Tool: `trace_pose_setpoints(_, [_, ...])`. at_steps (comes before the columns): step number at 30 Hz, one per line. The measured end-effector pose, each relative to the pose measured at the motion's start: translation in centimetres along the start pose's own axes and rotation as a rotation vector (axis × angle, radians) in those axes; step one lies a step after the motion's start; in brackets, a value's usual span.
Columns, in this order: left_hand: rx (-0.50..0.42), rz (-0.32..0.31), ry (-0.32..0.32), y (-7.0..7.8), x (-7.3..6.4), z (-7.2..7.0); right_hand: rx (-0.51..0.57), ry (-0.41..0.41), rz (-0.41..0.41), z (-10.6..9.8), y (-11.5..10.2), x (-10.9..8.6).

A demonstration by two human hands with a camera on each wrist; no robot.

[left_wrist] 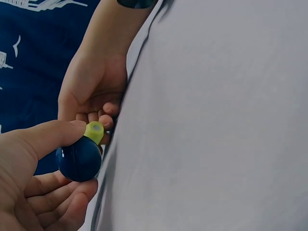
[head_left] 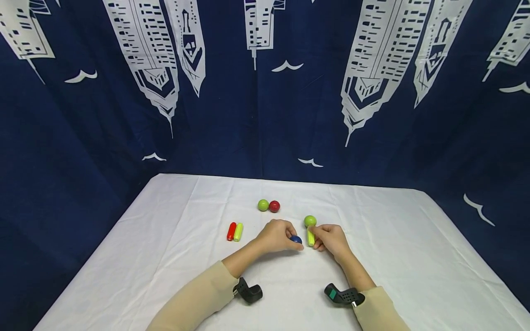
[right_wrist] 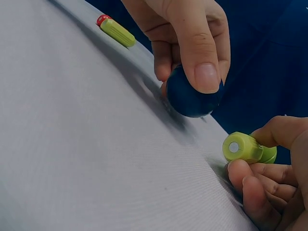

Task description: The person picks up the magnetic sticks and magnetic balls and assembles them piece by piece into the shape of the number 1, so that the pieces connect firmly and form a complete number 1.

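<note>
In the head view, my left hand [head_left: 276, 236] pinches a dark blue ball [head_left: 296, 239] between thumb and fingers. In the right wrist view the thumb lies over the top of this ball [right_wrist: 190, 101]. My right hand [head_left: 333, 240], just to the right, pinches a short yellow-green rod [head_left: 311, 236]. The rod's near end [right_wrist: 234, 147] shows a round grey spot. At the rod's far end is a green ball [head_left: 310, 221], which appears to touch it. A small gap separates the blue ball from the rod in the head view.
Left of my hands, a red rod [head_left: 231, 231] and another yellow-green rod [head_left: 238, 232] lie side by side. Farther back, a second green ball [head_left: 263, 205] sits against a red ball [head_left: 274, 206]. White cloth [head_left: 186, 220] covers the table; a dark blue curtain [head_left: 232, 138] hangs behind.
</note>
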State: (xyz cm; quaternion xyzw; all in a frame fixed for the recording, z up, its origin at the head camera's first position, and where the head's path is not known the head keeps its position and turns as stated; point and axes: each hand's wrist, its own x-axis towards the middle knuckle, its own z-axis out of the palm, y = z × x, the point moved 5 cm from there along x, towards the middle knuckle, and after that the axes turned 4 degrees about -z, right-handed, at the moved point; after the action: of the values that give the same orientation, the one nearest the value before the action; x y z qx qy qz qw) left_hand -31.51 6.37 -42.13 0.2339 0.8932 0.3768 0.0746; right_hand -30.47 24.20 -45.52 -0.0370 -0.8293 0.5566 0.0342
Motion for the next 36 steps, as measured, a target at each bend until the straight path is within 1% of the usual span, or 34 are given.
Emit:
trace_pose_setpoints(4, [-0.083,-0.04,-0.003,-0.2,-0.4,0.6,0.004,-0.002,0.007,0.0,0.1,0.1])
trace_pose_setpoints(6, [-0.144,-0.072,-0.012,-0.2,-0.6,1.0,0.01,0.0,0.008,0.0,0.1,0.1])
trace_pose_setpoints(11, [-0.331,-0.172,-0.049,0.1,-1.3,2.3,0.021,0.0,-0.01,-0.1,0.0,0.0])
trace_pose_setpoints(16, [-0.434,-0.261,-0.035,0.2,-1.8,3.0,0.027,-0.01,-0.013,0.0,-0.1,-0.1])
trace_pose_setpoints(19, [-0.551,-0.325,-0.04,0.1,-1.8,3.5,0.033,-0.005,-0.014,-0.1,-0.1,-0.1])
trace_pose_setpoints(23, [-0.728,-0.399,-0.07,0.2,-1.8,4.1,0.03,0.004,-0.025,-0.2,-0.2,-0.1])
trace_pose_setpoints(28, [-0.888,-0.494,-0.142,0.3,-1.8,4.8,0.029,0.006,-0.013,-0.2,-0.2,-0.2])
trace_pose_setpoints(32, [-0.976,-0.542,-0.183,0.1,-1.8,5.2,0.043,0.004,-0.003,-0.2,-0.4,-0.3])
trace_pose_setpoints(36, [-1.001,-0.552,-0.191,0.1,-1.7,5.3,0.054,-0.002,-0.001,-0.2,-0.5,-0.3])
